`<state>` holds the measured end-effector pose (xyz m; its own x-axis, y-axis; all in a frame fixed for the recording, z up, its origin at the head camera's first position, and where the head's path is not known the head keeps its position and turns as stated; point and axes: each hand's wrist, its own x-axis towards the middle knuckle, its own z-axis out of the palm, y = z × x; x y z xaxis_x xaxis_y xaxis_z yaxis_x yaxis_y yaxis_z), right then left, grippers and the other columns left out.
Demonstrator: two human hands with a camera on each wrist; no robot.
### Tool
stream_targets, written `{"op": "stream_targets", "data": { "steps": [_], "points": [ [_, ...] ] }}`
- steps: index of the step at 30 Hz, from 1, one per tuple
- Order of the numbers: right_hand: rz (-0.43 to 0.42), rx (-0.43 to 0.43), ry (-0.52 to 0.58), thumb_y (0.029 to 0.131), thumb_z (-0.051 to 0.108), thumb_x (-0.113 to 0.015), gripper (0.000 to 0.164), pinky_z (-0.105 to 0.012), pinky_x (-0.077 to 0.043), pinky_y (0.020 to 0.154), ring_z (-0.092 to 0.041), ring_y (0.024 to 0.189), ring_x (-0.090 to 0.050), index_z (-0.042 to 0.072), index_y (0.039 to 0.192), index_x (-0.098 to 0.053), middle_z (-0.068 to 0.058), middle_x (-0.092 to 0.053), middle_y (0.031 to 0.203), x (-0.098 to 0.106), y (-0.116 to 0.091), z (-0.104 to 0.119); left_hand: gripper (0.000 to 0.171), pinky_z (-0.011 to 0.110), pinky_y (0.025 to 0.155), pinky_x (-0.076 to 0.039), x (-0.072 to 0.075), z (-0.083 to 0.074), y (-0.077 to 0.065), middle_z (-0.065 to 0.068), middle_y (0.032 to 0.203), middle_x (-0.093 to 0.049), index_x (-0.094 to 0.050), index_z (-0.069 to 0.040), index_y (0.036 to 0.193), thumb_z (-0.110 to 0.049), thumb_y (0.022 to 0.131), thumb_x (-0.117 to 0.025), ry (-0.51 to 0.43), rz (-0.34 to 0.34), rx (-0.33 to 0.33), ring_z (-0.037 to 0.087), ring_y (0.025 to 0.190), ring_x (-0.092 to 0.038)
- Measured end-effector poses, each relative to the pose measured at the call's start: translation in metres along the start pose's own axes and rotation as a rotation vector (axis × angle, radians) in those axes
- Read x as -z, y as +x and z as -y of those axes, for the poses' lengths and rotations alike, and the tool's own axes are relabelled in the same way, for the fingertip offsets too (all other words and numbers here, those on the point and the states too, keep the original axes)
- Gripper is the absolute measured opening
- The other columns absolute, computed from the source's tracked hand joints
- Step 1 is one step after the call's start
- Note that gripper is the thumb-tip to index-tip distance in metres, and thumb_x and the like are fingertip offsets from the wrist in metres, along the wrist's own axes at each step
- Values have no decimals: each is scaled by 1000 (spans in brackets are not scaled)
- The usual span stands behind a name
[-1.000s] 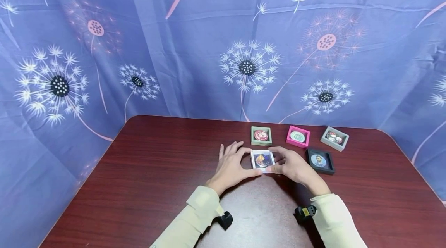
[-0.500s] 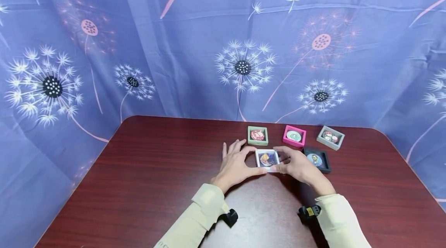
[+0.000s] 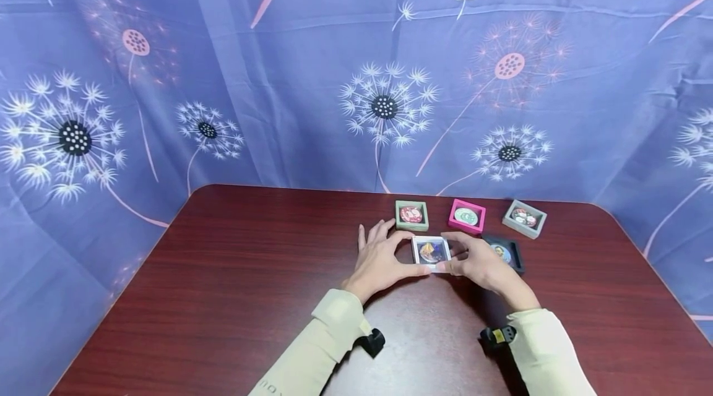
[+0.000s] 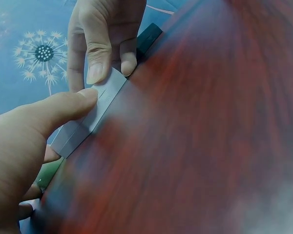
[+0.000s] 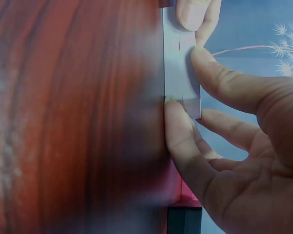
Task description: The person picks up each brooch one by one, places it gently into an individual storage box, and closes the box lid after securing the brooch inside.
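A small white square display frame (image 3: 431, 251) with a round, colourfully printed disc (image 3: 431, 252) inside lies between the two hands at mid-table. My left hand (image 3: 380, 265) grips its left side, thumb along the near edge and index finger at the far corner. From the other side my right hand (image 3: 486, 265) pinches it in the same way. In the left wrist view, both thumbs press the frame's pale side wall (image 4: 90, 117), which appears to sit on the table. A black frame (image 3: 514, 253) with a round disc is partly hidden behind the right hand.
Along the back of the dark red wooden table (image 3: 250, 272) stand a green frame (image 3: 411, 226), a pink frame (image 3: 467, 216) and a grey frame (image 3: 525, 218), each holding a round disc. A blue dandelion-print curtain (image 3: 301, 74) hangs behind the table.
Both hands have slid the white frame slightly right relative to the green one. The right hand now covers more of the black frame. The head view has shifted a little.
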<state>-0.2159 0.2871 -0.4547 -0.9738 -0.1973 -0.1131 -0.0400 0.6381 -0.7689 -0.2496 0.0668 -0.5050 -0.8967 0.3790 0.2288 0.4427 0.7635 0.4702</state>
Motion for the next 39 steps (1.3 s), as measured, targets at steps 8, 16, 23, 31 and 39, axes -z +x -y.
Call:
{"op": "stream_targets", "data": {
  "steps": [8,16,23,31,39],
  "points": [
    [-1,-13,16,82,15,-78,70,-32,-53,66,-24,85,-62,-4,140,-44,-19,-62,103,2,0,-2,77,60,111,3,-3,-1,5,4,151,-36,-57,-41,126,-85,63,-61,7,11,12,28,142,-23],
    [-17,-24,-2,82,13,-77,68,-31,-53,66,-23,85,-61,-3,139,-45,-18,-63,102,4,0,-5,78,60,112,3,-5,-3,9,4,152,-34,-57,-41,127,-85,63,-61,17,16,12,29,142,-23],
    [-25,-40,20,83,8,-75,66,-32,-53,65,-20,77,-63,-3,140,-44,-18,-63,99,6,4,-5,79,59,112,3,-4,-6,14,4,153,-34,-56,-41,129,-85,63,-61,3,20,20,29,143,-22],
    [-33,-53,10,83,10,-76,66,-31,-53,65,-20,77,-63,-2,140,-45,-17,-64,98,7,5,-5,80,59,112,2,-4,-6,15,4,152,-35,-57,-39,128,-85,62,-62,-8,8,6,29,142,-23],
    [-22,-57,22,83,14,-77,69,-32,-54,64,-19,74,-64,-2,140,-43,-17,-64,97,6,4,-5,81,59,112,3,-5,-4,14,4,152,-34,-56,-40,129,-85,62,-62,-13,18,12,28,143,-21]
  ]
}}
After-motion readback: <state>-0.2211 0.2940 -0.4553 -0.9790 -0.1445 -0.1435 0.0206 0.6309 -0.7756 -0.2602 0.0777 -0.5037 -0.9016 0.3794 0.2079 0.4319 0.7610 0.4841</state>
